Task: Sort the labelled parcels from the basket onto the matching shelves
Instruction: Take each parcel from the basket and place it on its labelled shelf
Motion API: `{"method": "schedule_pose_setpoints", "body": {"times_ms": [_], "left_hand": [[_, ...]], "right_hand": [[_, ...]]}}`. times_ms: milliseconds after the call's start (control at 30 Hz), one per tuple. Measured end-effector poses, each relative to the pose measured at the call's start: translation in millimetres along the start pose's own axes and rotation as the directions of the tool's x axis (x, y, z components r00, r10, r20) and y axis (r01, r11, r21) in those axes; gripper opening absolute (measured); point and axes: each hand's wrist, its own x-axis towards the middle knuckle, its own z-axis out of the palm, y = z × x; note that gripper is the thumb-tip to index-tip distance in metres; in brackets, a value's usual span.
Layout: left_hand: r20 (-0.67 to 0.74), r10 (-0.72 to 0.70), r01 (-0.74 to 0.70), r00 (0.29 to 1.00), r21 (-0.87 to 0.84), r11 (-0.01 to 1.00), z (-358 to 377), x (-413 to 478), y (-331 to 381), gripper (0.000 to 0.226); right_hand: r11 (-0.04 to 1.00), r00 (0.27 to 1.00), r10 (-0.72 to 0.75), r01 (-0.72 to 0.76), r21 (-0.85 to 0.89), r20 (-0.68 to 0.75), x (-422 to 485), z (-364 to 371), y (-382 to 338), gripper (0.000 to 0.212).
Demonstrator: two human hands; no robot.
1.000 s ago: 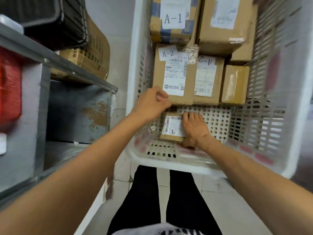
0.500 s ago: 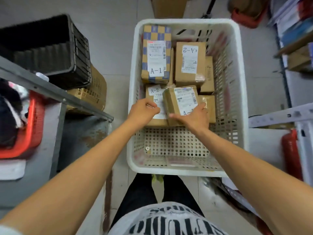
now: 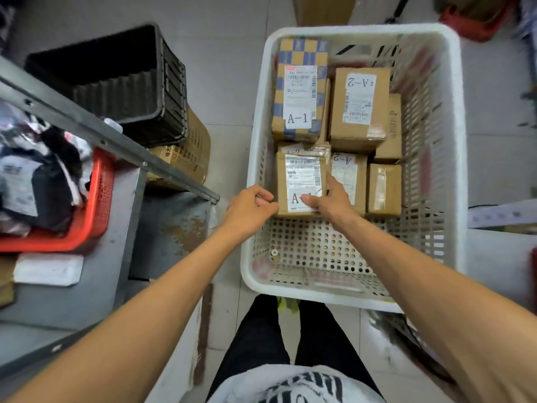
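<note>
Grey tiled floor carries a white basket, metal shelf at left. I see my right hand gripping the near A-1 parcel inside; left hand curled beside it, grip unclear.

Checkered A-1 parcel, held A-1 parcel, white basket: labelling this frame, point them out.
checkered A-1 parcel [image 3: 299, 94], head view, its label.
held A-1 parcel [image 3: 303, 173], head view, upper label.
white basket [image 3: 363, 32], head view, far rim.

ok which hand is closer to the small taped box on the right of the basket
Right. The right hand grips the near A-1 parcel, only one A-2 parcel between it and the taped box; the left hand sits beyond that A-1 parcel's left edge.
</note>
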Motion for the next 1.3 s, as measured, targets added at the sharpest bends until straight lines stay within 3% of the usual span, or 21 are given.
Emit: {"method": "schedule_pose_setpoints", "body": {"times_ms": [300, 600, 700, 1067, 1300], "left_hand": [[-0.023, 0.002, -0.001, 1.0, 0.03, 1.0, -18.6, -10.0, 31.6, 0.019], [-0.074, 0.175, -0.166, 0.982, 0.116, 0.979, -40.9, -27.7, 97.5, 0.02], [-0.062, 0.27, -0.259, 0.961, 0.14, 0.956, -51.7, -34.8, 118.9, 0.02], [0.13, 0.562, -0.573, 0.817, 0.291, 0.766, -71.4, -97.2, 152.3, 0.018], [0.292, 0.645, -0.7, 0.706, 0.425, 0.574, -44.1, -157.8, 162.6, 0.028]], "right_hand": [[1.0, 0.996, 0.007, -0.009, -0.018, -0.086, -26.1, -33.8, -15.4, 0.068], [0.945, 0.922, -0.295, 0.32, 0.064, -0.251, -76.2, -85.1, -92.9, 0.068], [0.906, 0.872, -0.383, 0.419, 0.061, -0.303, -98.6, -96.3, -113.2, 0.057], [0.831, 0.64, -0.411, 0.556, 0.022, -0.65, -229.2, -86.8, -111.7, 0.047], [0.862, 0.578, -0.325, 0.507, 0.017, -0.748, -315.4, -86.7, -60.4, 0.035]]}}
